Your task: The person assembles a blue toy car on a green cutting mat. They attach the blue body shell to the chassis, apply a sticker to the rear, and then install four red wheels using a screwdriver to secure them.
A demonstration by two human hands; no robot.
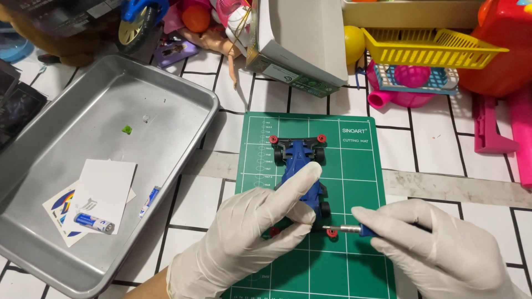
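Observation:
A small blue toy race car (pixel 299 158) with black wheels and red rollers lies on a green cutting mat (pixel 354 171). My left hand (pixel 249 232), in a white glove, presses down on the car's rear half with the index finger along its body. My right hand (pixel 443 249), also gloved, grips a small blue-handled screwdriver (pixel 349 228). The screwdriver's metal tip touches a red roller (pixel 332 233) at the car's rear right corner.
A metal tray (pixel 138 111) at left holds a white card (pixel 105 191), sticker sheets, a battery (pixel 94 222) and a tiny green piece (pixel 127 130). Behind the mat stand a cardboard box (pixel 299 44), a yellow basket (pixel 432 47), pink and red plastic toys.

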